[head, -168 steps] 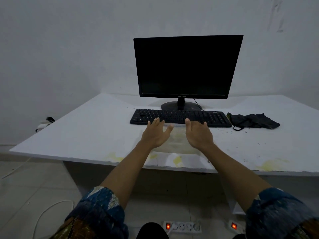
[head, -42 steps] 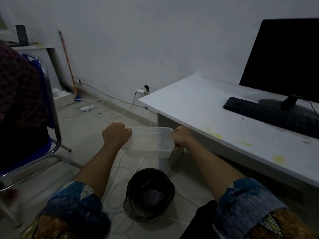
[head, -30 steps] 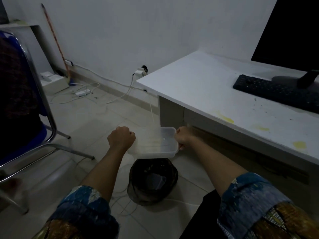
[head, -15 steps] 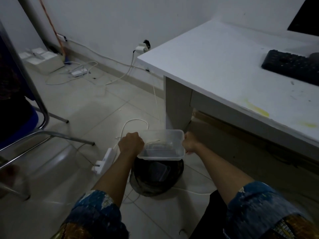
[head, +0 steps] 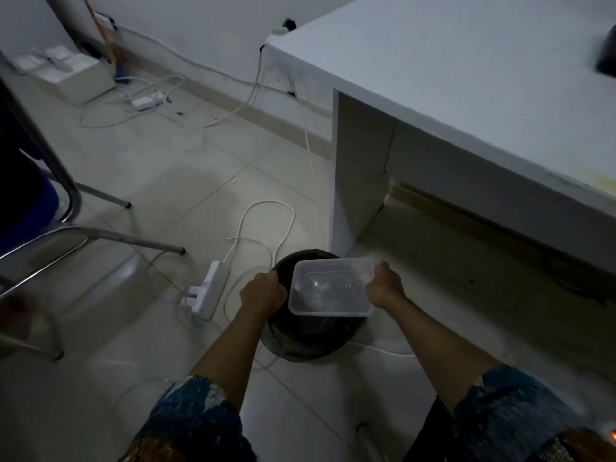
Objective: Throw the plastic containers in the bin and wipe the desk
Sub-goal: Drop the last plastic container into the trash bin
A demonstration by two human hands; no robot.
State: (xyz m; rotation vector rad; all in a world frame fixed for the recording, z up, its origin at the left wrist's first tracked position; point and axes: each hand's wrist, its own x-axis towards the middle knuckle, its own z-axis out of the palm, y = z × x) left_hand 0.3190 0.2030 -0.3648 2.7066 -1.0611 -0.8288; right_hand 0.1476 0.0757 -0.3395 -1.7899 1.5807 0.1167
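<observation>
Both hands grip a clear, rectangular plastic container by its short ends: left hand closed on one end, right hand on the other. The container hangs directly over the round, dark-lined bin, which stands on glossy floor tiles beside the smooth white desk leg.

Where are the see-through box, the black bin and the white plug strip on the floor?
plastic container (head: 328,293), head view, on its clear bottom.
bin (head: 300,345), head view, on its dark front rim.
power strip (head: 209,288), head view, on its white top.
</observation>
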